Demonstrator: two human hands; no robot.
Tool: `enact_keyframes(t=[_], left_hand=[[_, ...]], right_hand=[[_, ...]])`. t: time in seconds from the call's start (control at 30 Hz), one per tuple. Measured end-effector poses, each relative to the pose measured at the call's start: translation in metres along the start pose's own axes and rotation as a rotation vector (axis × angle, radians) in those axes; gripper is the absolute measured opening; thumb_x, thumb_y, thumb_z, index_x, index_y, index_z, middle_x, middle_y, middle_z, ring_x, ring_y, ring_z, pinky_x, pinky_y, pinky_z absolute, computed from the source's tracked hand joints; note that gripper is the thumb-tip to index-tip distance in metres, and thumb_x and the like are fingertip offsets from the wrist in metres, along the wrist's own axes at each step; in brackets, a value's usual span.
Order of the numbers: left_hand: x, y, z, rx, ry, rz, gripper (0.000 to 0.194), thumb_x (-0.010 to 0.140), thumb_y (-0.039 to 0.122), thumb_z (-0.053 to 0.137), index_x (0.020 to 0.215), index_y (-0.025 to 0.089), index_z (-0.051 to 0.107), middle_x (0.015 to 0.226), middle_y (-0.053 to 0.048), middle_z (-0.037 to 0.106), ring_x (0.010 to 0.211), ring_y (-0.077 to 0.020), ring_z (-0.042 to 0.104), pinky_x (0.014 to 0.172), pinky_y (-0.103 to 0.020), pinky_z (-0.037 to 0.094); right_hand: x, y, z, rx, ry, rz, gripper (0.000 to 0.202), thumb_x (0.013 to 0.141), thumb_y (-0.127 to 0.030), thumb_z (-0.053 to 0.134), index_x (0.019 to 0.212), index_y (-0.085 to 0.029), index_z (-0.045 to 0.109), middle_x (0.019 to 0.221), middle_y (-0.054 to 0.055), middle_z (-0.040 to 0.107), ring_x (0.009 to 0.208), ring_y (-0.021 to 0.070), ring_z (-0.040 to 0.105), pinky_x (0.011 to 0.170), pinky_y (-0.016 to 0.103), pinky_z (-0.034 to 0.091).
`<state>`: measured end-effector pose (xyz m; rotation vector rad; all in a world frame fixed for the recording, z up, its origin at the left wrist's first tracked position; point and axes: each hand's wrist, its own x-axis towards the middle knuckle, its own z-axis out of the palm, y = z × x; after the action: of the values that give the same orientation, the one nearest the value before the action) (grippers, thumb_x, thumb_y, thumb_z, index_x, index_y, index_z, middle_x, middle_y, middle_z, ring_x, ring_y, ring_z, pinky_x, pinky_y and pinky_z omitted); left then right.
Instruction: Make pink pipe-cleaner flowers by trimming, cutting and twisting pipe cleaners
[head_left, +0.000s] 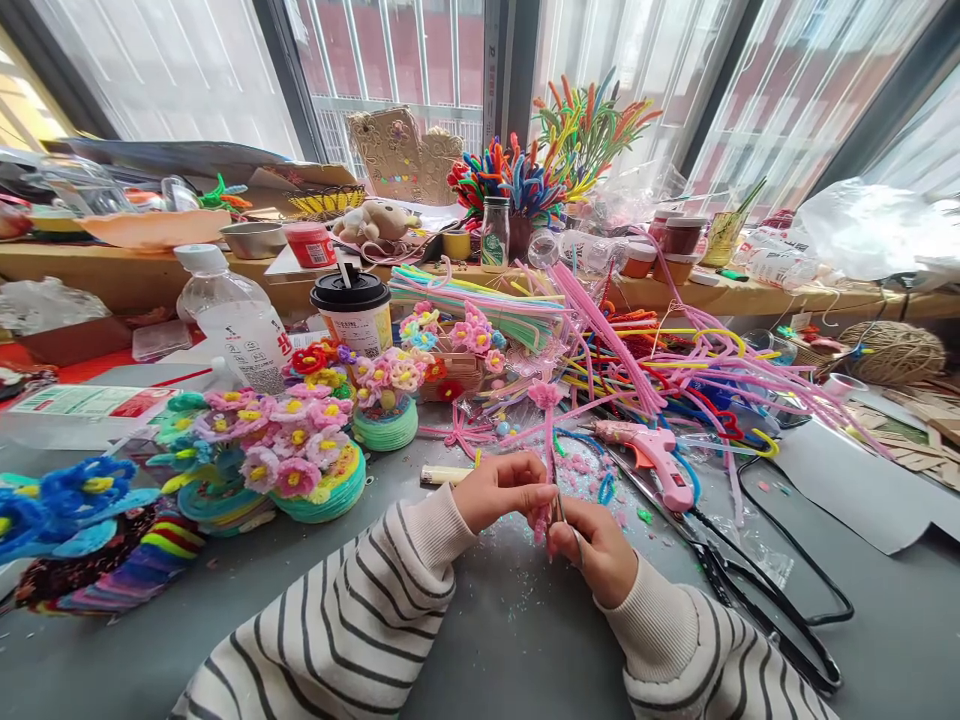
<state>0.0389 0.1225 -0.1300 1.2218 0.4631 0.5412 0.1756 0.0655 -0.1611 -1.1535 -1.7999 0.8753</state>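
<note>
My left hand is closed, its thumb and fingertips pinching a fuzzy pink pipe cleaner piece above the grey table. Right beside it, my right hand is wrapped round small metal scissors, a loop showing by the thumb and the blades pointing up against the pink piece. The fingers partly cover both things. Just beyond the hands stands out a pink pipe cleaner flower. Pink and blue clippings are scattered around it.
A pink glue gun and large black-handled scissors lie to the right, with a black cord. Finished pipe cleaner flower pots stand left, near a plastic bottle and lidded cup. Loose pipe cleaners pile up behind.
</note>
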Motion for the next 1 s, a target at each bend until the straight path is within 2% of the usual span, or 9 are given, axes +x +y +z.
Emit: enact_keyframes(t=[0.37, 0.57, 0.77, 1.0], left_hand=[[0.0003, 0.0007, -0.0027, 0.057, 0.010, -0.002, 0.022, 0.062, 0.029, 0.057, 0.057, 0.013, 0.042, 0.048, 0.003, 0.050, 0.045, -0.0065, 0.046, 0.046, -0.020, 0.033], [0.0015, -0.0021, -0.0049, 0.054, 0.017, 0.007, 0.022, 0.063, 0.029, 0.056, 0.058, 0.013, 0.042, 0.048, 0.003, 0.049, 0.046, -0.0069, 0.045, 0.048, -0.021, 0.034], [0.0016, -0.0008, -0.0059, 0.002, 0.061, 0.028, 0.023, 0.061, 0.028, 0.058, 0.057, 0.013, 0.041, 0.050, 0.003, 0.050, 0.045, -0.0061, 0.045, 0.047, -0.020, 0.033], [0.0007, 0.0005, -0.0055, 0.005, 0.064, 0.030, 0.024, 0.059, 0.031, 0.059, 0.058, 0.014, 0.042, 0.050, 0.003, 0.049, 0.046, -0.0066, 0.044, 0.048, -0.021, 0.033]], right_hand=[[-0.0003, -0.0027, -0.0002, -0.046, -0.014, 0.094, 0.047, 0.068, -0.058, 0.031, 0.048, -0.016, 0.040, 0.043, -0.002, 0.038, 0.042, 0.0098, 0.036, 0.043, 0.023, 0.032], [0.0002, -0.0037, -0.0003, -0.094, 0.070, 0.106, 0.041, 0.068, -0.050, 0.039, 0.044, -0.019, 0.026, 0.040, -0.004, 0.033, 0.039, 0.0085, 0.033, 0.041, 0.022, 0.030], [0.0010, -0.0034, -0.0001, -0.062, 0.107, 0.078, 0.040, 0.071, -0.041, 0.042, 0.042, -0.019, 0.025, 0.039, -0.004, 0.038, 0.038, 0.0077, 0.035, 0.042, 0.021, 0.031], [0.0004, -0.0039, 0.0005, -0.020, -0.041, 0.029, 0.049, 0.071, -0.058, 0.026, 0.047, -0.017, 0.039, 0.045, -0.001, 0.041, 0.044, 0.0104, 0.039, 0.046, 0.023, 0.033]])
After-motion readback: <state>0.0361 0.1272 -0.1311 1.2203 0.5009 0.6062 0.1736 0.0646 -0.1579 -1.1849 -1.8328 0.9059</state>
